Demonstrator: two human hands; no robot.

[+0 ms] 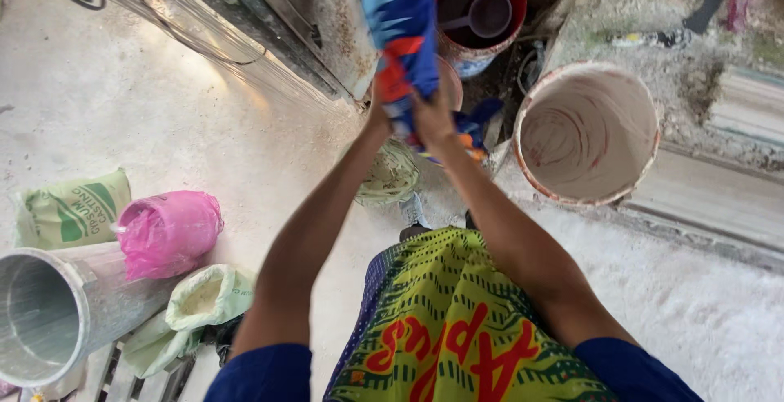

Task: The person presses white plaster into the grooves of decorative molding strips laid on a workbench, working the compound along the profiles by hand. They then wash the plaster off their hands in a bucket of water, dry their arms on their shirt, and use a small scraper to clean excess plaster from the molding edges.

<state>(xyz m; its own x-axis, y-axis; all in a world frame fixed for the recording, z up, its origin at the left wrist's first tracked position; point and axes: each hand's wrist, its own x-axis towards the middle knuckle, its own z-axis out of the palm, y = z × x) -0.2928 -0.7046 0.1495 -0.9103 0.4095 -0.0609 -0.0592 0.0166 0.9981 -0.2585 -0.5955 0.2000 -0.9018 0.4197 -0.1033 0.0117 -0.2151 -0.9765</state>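
Both of my hands are raised in front of me and grip a blue, light-blue and red patterned cloth (402, 22) that hangs twisted upward. My left hand (377, 118) holds its lower left part. Close beside it, my right hand (433, 116) clutches the lower right part. More of the cloth, blue and orange, droops behind my right hand (474, 128). A green and yellow patterned wrap with red lettering (445, 320) covers my lap below.
A white-stained bucket (586, 133) stands at right. A red bucket with a scoop inside (480, 12) sits at the top. At left lie a pink bag (167, 230), green sacks (72, 210) and a metal cylinder (49, 312). A rusty metal panel (327, 18) leans nearby.
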